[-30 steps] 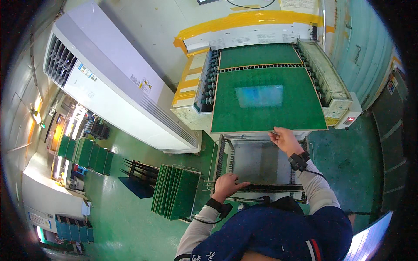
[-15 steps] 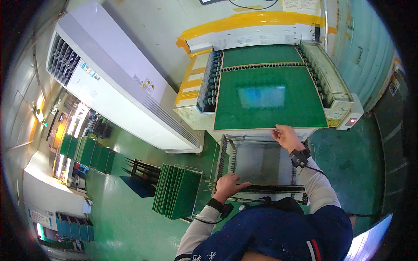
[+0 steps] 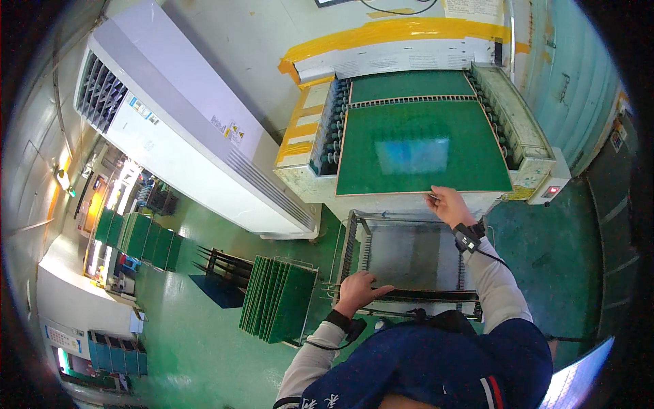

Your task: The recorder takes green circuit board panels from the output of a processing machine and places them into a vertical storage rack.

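A green, flat, glossy panel (image 3: 422, 153) lies on the roller conveyor (image 3: 332, 146), its near edge at the conveyor's front. At that edge, right of its middle, my right hand (image 3: 451, 206) is bent, thumb and fingertips closed at the rim. Just below stands a metal rack (image 3: 351, 238) with toothed sides, open at the top. My left hand (image 3: 357, 292) rests at the rack's near left corner, fingers curled over and thumb stretched along a dark bar (image 3: 436, 296); the grip's underside is hidden. Farther along the rollers lies a second green panel (image 3: 412, 85).
A tall white air conditioner (image 3: 204, 143) stands left of the conveyor. On the green floor are a rack of upright green panels (image 3: 276, 300) and a dark rack (image 3: 228, 269). A switch box (image 3: 550, 191) sits at the conveyor's right front corner.
The near green panel has slid slightly away from me along the rollers, and my right hand has moved forward with its edge. My left hand keeps its place on the rack.
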{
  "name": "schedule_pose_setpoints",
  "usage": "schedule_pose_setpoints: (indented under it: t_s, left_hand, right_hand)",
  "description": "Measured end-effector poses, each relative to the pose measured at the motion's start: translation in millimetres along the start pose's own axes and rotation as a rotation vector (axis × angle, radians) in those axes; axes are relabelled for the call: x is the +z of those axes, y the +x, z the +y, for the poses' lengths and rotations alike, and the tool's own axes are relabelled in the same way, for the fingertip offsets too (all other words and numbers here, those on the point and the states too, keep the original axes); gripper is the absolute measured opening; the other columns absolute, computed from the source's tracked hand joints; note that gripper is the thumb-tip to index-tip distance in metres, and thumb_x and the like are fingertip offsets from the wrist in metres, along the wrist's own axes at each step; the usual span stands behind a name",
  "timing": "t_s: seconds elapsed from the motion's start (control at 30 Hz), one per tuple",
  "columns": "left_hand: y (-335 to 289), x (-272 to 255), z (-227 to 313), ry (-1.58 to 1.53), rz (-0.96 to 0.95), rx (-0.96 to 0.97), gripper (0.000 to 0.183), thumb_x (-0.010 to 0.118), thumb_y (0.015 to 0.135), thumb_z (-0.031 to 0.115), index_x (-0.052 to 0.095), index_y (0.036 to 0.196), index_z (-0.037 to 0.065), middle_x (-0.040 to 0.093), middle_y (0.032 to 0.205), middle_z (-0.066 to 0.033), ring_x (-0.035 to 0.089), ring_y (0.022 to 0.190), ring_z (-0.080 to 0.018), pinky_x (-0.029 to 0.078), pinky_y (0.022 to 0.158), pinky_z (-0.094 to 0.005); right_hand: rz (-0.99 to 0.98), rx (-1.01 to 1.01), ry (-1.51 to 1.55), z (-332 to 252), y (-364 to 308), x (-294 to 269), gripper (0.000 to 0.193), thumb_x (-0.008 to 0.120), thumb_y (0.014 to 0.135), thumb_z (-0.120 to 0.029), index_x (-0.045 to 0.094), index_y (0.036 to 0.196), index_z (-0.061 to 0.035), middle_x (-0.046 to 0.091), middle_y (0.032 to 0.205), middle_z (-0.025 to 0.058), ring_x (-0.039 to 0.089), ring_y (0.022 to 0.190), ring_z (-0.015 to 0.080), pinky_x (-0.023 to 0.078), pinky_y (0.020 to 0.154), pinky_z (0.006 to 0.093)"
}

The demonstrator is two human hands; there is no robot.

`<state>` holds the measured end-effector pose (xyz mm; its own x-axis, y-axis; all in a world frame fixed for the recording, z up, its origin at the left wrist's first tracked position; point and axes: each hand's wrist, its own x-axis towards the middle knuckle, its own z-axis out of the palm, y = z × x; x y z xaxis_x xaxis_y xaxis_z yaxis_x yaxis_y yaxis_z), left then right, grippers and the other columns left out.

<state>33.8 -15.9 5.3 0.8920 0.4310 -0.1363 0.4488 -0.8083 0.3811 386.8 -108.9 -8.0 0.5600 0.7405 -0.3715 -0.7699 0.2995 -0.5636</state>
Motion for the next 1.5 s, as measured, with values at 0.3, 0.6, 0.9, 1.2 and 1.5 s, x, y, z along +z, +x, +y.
schedule_pose_setpoints:
  t_s: [0.3, 0.6, 0.9, 1.2, 1.5]
  left_hand:
    - [0, 3, -3, 0.001, -0.006, 0.001, 0.072, 0.061, 0.075, 0.075, 0.069, 0.081, 0.003, 0.066, 0.087, -0.013, 0.065, 0.087, -0.033, 0.052, 0.075, -0.0448]
    - [-4, 4, -5, -0.018, 0.053, 0.038, 0.062, 0.066, 0.076, 0.069, 0.07, 0.084, 0.008, 0.065, 0.088, -0.0111, 0.065, 0.085, -0.0333, 0.051, 0.07, -0.0445]
    - [-3, 0, -2, -0.019, 0.026, 0.014, 0.067, 0.063, 0.076, 0.071, 0.071, 0.085, 0.005, 0.067, 0.088, -0.0129, 0.066, 0.087, -0.0319, 0.052, 0.074, -0.0439]
    - [-5, 2, -4, -0.023, 0.073, 0.061, 0.061, 0.066, 0.077, 0.066, 0.071, 0.084, 0.007, 0.067, 0.086, -0.0116, 0.065, 0.085, -0.0314, 0.052, 0.072, -0.0436]
    - [-7, 2, -4, -0.005, 0.151, 0.12, 0.058, 0.067, 0.077, 0.064, 0.072, 0.085, 0.007, 0.068, 0.089, -0.0101, 0.063, 0.093, -0.0299, 0.048, 0.085, -0.0432]
  right_hand:
    - [-0.026, -0.017, -0.021, 6, 27, -12, 0.015, 0.065, 0.091, -0.012, 0.054, 0.096, -0.0026, 0.061, 0.099, 0.0136, 0.062, 0.094, 0.0287, 0.052, 0.077, 0.0361]
    - [0.039, -0.034, 0.01, 4, 21, 1, 0.016, 0.065, 0.091, -0.012, 0.055, 0.097, -0.002, 0.063, 0.099, 0.0134, 0.062, 0.093, 0.029, 0.053, 0.079, 0.0367]
    - [-0.044, -0.008, -0.049, -2, 22, -4, 0.019, 0.065, 0.094, -0.022, 0.06, 0.098, -0.0043, 0.066, 0.097, 0.0115, 0.064, 0.088, 0.0226, 0.053, 0.077, 0.0352]
    - [-0.38, 0.166, -1.011, 37, -78, 18, 0.036, 0.062, 0.095, -0.041, 0.068, 0.11, -0.0084, 0.07, 0.1, 0.0038, 0.065, 0.093, 0.0138, 0.05, 0.077, 0.028]
    - [-0.76, 0.325, -1.548, 96, -136, -1, 0.055, 0.065, 0.089, -0.048, 0.066, 0.122, -0.0032, 0.07, 0.112, 0.015, 0.065, 0.104, 0.0272, 0.048, 0.092, 0.0374]
